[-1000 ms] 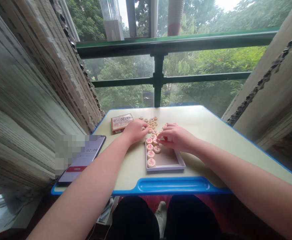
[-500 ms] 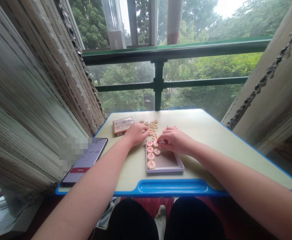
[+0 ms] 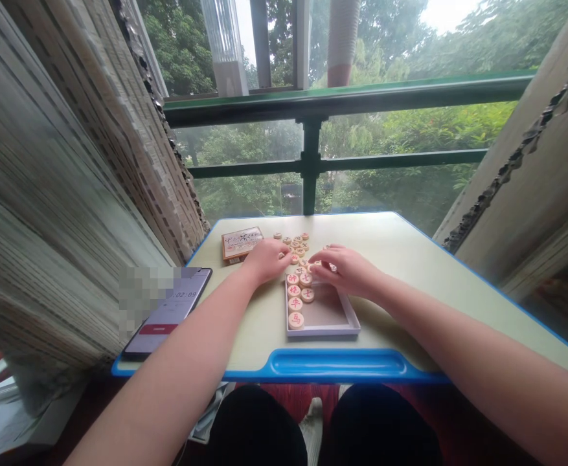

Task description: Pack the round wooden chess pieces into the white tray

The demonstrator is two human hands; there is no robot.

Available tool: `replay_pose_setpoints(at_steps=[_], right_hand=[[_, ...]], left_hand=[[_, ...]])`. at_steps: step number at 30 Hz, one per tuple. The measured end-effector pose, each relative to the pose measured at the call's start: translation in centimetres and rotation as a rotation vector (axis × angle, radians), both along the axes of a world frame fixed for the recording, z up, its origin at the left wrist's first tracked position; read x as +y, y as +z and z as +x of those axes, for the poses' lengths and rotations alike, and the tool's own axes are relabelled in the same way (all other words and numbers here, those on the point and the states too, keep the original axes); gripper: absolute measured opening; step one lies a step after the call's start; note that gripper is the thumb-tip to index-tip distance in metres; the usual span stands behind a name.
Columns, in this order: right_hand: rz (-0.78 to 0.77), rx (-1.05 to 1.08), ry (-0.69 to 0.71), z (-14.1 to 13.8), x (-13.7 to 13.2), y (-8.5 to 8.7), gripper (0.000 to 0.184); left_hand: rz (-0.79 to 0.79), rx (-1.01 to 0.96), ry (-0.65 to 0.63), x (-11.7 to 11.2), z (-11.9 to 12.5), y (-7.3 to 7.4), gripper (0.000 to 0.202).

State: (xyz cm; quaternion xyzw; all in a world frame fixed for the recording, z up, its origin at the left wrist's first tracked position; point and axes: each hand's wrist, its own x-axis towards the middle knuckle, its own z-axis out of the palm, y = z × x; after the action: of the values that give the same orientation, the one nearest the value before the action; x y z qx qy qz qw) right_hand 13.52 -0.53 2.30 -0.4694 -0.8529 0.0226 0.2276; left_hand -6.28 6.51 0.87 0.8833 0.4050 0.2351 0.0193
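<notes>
Right hand (image 3: 346,272): fingers curled down, tips at the top edge of the tray, on or against a xiangqi piece (image 3: 313,266). Can't tell if it's pinched. Left hand (image 3: 265,261): loosely curled, tips at the near side of the loose pile. No piece visibly held, but the fingers hide part of the view, so can't tell.

Tray (image 3: 323,331): shallow, pale, sits under the right hand, with at least six red-marked pieces in a tight group along its left side and top. Rest of the loose pieces (image 3: 296,246) lie just beyond the tray, between both hands. Box (image 3: 241,243) sits just left of the pile, phone (image 3: 181,307) further left, showing 02:09, top part pixelated. All on a pale table (image 3: 395,259) with a blue pen groove (image 3: 337,364) at the near edge.

Risks:
- Right palm or wrist catching the tray rim: tray is loose on the table and could skid, shifting the group.
- Pile is dense, so fingers going in can nudge neighbours or flip one.
- Round pieces on edge can roll if dropped.
- Left forearm runs right beside the phone: contact could hit the screen.
- Pieces near the tray's top edge could get pushed onto the rim.
</notes>
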Motion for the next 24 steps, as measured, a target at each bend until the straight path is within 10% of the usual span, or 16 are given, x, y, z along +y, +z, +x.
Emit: replay_pose_setpoints(at_steps=[24], right_hand=[[-0.034,-0.117,0.040,0.25,0.27,-0.26,0.014]], left_hand=[[-0.215,-0.121,-0.096,0.14,0.01,-0.53,0.026]])
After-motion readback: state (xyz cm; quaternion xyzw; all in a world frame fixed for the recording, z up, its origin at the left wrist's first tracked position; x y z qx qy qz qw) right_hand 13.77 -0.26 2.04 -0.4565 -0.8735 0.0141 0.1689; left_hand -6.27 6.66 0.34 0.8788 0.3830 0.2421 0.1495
